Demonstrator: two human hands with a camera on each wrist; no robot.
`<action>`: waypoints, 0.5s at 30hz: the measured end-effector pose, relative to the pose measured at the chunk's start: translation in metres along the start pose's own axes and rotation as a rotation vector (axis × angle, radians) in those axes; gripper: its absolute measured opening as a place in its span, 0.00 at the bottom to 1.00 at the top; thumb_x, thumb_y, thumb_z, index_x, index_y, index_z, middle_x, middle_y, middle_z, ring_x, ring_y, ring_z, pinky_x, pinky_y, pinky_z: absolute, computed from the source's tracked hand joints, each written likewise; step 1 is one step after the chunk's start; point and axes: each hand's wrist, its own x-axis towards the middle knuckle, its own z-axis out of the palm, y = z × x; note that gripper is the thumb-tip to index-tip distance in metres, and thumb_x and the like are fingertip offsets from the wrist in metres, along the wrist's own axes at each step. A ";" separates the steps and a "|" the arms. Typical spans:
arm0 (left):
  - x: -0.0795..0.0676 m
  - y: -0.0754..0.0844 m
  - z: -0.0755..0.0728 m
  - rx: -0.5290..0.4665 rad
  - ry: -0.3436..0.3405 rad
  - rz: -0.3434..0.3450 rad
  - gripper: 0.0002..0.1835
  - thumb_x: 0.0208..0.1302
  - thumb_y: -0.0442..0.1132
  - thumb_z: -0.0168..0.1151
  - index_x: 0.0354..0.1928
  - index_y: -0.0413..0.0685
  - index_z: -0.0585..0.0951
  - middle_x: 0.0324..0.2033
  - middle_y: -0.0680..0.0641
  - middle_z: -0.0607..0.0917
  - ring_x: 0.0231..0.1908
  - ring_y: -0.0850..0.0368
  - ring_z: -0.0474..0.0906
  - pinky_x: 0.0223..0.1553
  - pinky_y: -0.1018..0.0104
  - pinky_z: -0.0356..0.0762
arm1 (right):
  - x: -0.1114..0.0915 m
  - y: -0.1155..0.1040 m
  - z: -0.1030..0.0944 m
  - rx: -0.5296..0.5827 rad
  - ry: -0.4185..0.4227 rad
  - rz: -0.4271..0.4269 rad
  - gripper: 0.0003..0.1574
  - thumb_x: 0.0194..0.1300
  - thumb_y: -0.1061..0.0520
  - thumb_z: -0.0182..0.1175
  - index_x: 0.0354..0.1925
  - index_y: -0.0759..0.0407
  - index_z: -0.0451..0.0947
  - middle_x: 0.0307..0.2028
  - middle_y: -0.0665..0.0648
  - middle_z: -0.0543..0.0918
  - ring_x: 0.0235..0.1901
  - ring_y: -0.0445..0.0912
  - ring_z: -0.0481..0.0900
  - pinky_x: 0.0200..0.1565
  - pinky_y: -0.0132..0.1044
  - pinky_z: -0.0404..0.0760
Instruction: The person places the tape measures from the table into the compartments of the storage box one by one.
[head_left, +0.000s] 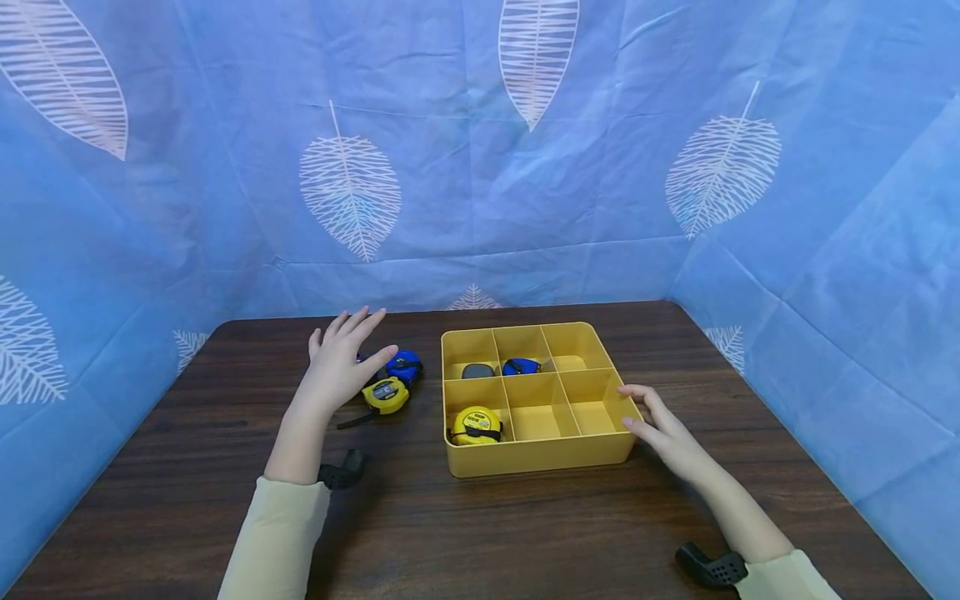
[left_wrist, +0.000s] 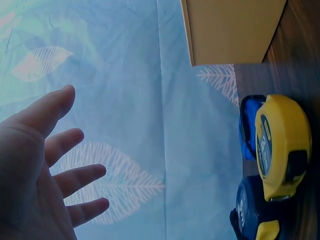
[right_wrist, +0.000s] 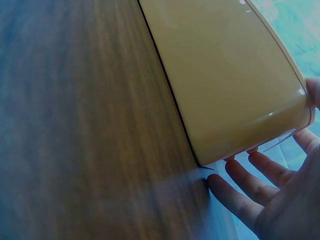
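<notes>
My left hand point(head_left: 337, 367) hovers with spread fingers over a small group of tape measures and holds nothing. In that group are a yellow tape measure point(head_left: 386, 395) and a blue tape measure point(head_left: 405, 367); a dark blue tape measure point(left_wrist: 252, 207) with a yellow button is mostly hidden behind the hand in the head view. My right hand point(head_left: 667, 437) touches the right side of a yellow divided box point(head_left: 540, 456), thumb at its rim and fingers fairly straight along the wall. Inside sit a yellow tape measure point(head_left: 477, 426) front left, a grey rounded item point(head_left: 477, 371) back left and a blue tape measure point(head_left: 521, 367) back middle.
The dark wooden table point(head_left: 525, 533) carries everything. A black strap point(head_left: 357, 422) trails from the yellow tape measure outside the box. Behind and beside the table hangs a blue cloth point(head_left: 465, 183) with white leaf prints. Each wrist bears a black device.
</notes>
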 end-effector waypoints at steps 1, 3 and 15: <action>0.000 -0.001 0.000 -0.003 0.000 -0.005 0.38 0.66 0.59 0.55 0.73 0.54 0.60 0.71 0.40 0.58 0.70 0.36 0.45 0.61 0.29 0.32 | 0.000 0.000 0.000 -0.001 0.002 -0.003 0.27 0.73 0.62 0.49 0.66 0.66 0.57 0.62 0.66 0.60 0.60 0.57 0.57 0.47 0.27 0.70; -0.001 -0.004 -0.001 -0.009 -0.001 -0.013 0.38 0.66 0.59 0.55 0.73 0.54 0.60 0.71 0.40 0.58 0.70 0.36 0.45 0.60 0.28 0.33 | 0.000 0.000 0.000 -0.003 0.002 -0.007 0.27 0.73 0.62 0.49 0.66 0.66 0.56 0.62 0.66 0.60 0.60 0.57 0.58 0.46 0.28 0.71; -0.006 -0.019 -0.002 -0.071 -0.018 -0.059 0.39 0.66 0.61 0.54 0.74 0.54 0.58 0.72 0.41 0.56 0.70 0.37 0.45 0.60 0.28 0.32 | -0.001 0.000 0.002 -0.017 0.013 -0.005 0.26 0.73 0.61 0.49 0.65 0.66 0.58 0.62 0.65 0.61 0.60 0.55 0.57 0.50 0.22 0.63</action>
